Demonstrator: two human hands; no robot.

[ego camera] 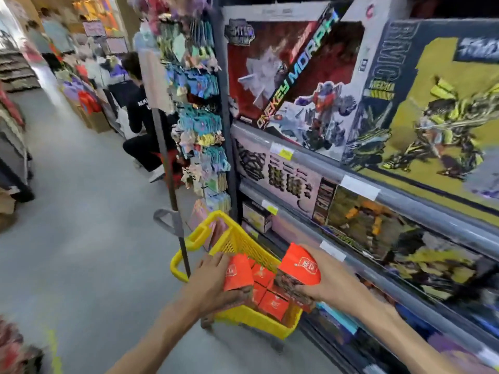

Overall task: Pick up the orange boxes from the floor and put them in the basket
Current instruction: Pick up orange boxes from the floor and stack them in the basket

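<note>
A yellow plastic basket (237,242) stands on the floor against the shelf, with a dark pull handle rising at its left. Several orange boxes (272,305) lie packed inside it. My left hand (209,283) grips one orange box (237,272) over the basket's left side. My right hand (328,283) holds another orange box (301,267) above the basket's right side. Both boxes hang just over the ones inside. No boxes show on the floor in this view.
Toy shelves (378,184) with large boxed robots run along the right. A rack of hanging small items (199,125) stands behind the basket. A person (143,122) crouches farther down the grey aisle (81,225). Goods line the left side.
</note>
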